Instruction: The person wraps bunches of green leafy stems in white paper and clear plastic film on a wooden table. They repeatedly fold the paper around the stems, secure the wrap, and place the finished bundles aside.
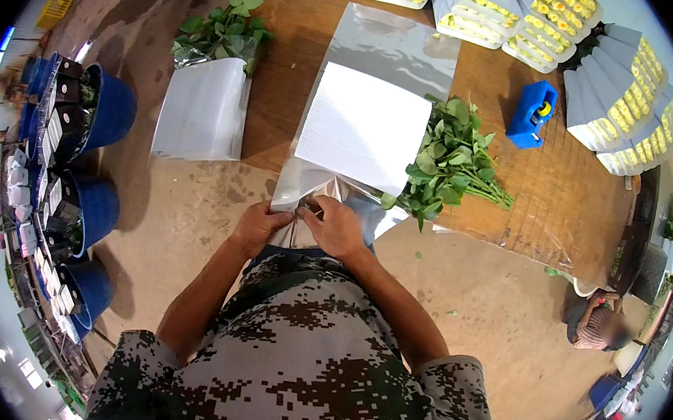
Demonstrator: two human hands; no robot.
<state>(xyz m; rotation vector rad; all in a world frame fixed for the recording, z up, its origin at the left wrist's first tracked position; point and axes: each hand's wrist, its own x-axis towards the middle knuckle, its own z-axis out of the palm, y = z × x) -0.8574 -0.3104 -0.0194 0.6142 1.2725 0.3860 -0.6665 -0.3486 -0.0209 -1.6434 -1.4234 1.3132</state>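
Note:
Close to my body, my left hand (256, 225) and my right hand (335, 224) pinch the near edge of a shiny clear plastic sheet (390, 30), which is creased between them. On that sheet lies a white corrugated cardboard wrap (363, 127). From the wrap's right side stick out green leaves and stems (455, 161); any flower heads are hidden inside it. Both hands have thumb and fingers pressed together on the film. To the left, another wrapped bunch (204, 108) lies at the table's edge, its leaves pointing away from me.
The brown wooden table (287, 51) carries a blue tape dispenser (534, 114) at right. Stacked bunches of yellow flowers (634, 101) in wraps stand along its far right side. Blue buckets (107, 107) line the floor at left. A crouching person (595, 322) is at far right.

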